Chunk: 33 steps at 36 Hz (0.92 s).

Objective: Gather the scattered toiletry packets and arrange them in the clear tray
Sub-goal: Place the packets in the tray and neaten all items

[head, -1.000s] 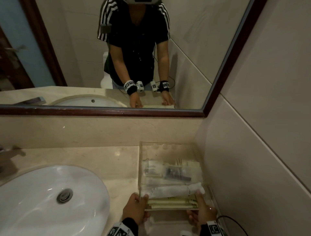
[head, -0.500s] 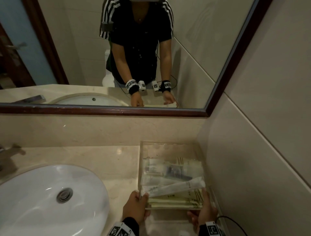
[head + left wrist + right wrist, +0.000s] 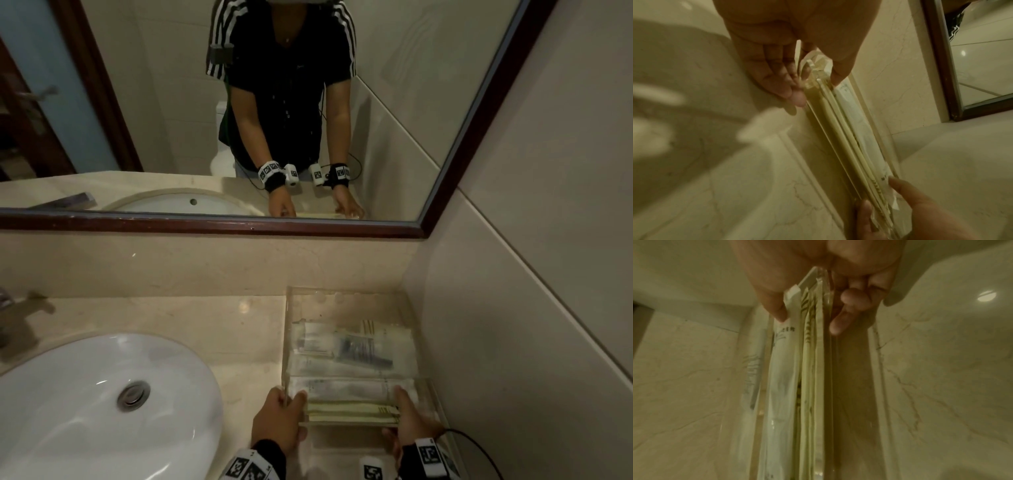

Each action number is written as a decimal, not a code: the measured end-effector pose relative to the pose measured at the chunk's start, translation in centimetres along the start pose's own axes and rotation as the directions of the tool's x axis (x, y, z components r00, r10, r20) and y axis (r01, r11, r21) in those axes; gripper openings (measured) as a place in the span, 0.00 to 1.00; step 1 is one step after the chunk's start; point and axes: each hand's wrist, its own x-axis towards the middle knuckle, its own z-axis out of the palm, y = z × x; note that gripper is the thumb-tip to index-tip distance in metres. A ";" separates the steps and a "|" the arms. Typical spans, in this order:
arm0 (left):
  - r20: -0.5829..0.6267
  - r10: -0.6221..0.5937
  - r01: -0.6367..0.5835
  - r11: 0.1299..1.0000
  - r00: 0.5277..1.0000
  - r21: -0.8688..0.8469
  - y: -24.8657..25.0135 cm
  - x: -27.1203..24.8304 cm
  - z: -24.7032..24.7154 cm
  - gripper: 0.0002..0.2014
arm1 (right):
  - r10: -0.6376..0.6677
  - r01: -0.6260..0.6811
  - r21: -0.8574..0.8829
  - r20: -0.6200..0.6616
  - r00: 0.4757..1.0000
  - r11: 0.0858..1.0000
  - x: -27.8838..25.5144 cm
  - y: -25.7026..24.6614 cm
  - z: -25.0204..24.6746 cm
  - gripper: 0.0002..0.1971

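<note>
A clear tray (image 3: pixel 349 298) sits on the counter in the right corner. Several toiletry packets (image 3: pixel 342 346) lie flat in its far part. At its near wall a long white packet (image 3: pixel 349 389) and yellowish packets (image 3: pixel 352 411) stand on edge. My left hand (image 3: pixel 291 404) pinches their left end, thumb inside, fingers outside the clear wall. My right hand (image 3: pixel 406 411) pinches the right end the same way. The left wrist view shows the left hand (image 3: pixel 813 84) at one end of the packet stack (image 3: pixel 849 138) and the right hand (image 3: pixel 881 193) at the other. In the right wrist view my thumb presses the white packet (image 3: pixel 785 386).
A white sink basin (image 3: pixel 102 411) with a metal drain (image 3: pixel 133 394) lies left of the tray, a faucet (image 3: pixel 10 325) at the far left. The tiled side wall (image 3: pixel 513 342) stands close on the right. A mirror (image 3: pixel 411 85) hangs above the backsplash. A black cable (image 3: pixel 479 448) trails from my right wrist.
The white packet, which lay slanted across the stack, now lies level along the tray's near wall. Both hands have kept their hold at the two ends.
</note>
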 end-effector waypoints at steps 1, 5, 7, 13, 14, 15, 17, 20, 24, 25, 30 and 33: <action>0.000 -0.009 0.009 1.000 1.000 -0.018 0.0 0.1 0.0 0.16 | -0.007 0.007 -0.023 0.008 1.000 1.000 0.3 -0.2 0.0 0.34; 0.015 -0.031 0.032 0.998 0.999 -0.058 -0.1 0.4 0.0 0.15 | -0.040 0.046 -0.123 0.047 0.998 0.991 1.0 -0.5 -0.1 0.24; 0.021 -0.035 0.036 0.998 0.999 -0.048 0.1 0.4 0.0 0.15 | -0.059 0.065 -0.144 0.051 0.997 0.987 1.4 -0.3 0.1 0.30; 0.026 0.012 -0.013 0.999 1.000 0.044 0.8 0.7 -0.1 0.17 | -0.099 0.113 -0.230 0.072 0.992 0.967 2.2 -0.7 0.1 0.25; 0.022 0.009 -0.010 0.999 1.000 0.041 0.9 0.9 -0.1 0.18 | -0.119 0.134 -0.241 0.076 0.990 0.961 2.2 -0.7 0.1 0.21; 0.023 -0.003 0.003 0.999 1.000 0.034 0.9 1.1 -0.2 0.18 | -0.150 0.162 -0.247 0.064 0.987 0.956 2.2 -0.7 0.2 0.18; 0.026 -0.034 0.035 0.999 0.999 -0.028 0.8 1.6 -0.1 0.18 | -0.191 0.193 -0.238 0.032 0.981 0.952 2.3 -0.4 0.2 0.20; 0.050 -0.071 0.080 0.976 0.996 -0.204 0.7 2.3 0.3 0.16 | -0.212 0.213 -0.157 0.027 0.977 0.964 2.4 -0.2 0.4 0.22; 0.067 -0.101 0.121 0.884 0.993 -0.452 0.3 3.2 0.5 0.16 | -0.175 0.175 0.036 0.000 0.985 0.984 1.8 -0.5 0.6 0.14; 0.071 -0.111 0.131 0.863 0.991 -0.488 0.2 3.4 0.5 0.16 | -0.180 0.179 0.089 0.007 0.984 0.980 1.6 -0.6 0.6 0.13; 0.111 -0.154 0.190 0.772 0.982 -0.607 -0.2 3.8 0.5 0.09 | -0.132 0.115 0.257 0.052 0.990 0.960 1.3 -0.6 0.6 0.10; 0.130 -0.140 0.191 0.723 0.982 -0.664 0.0 3.7 0.6 0.07 | -0.106 0.072 0.336 0.086 0.991 0.939 0.8 -0.7 0.7 0.03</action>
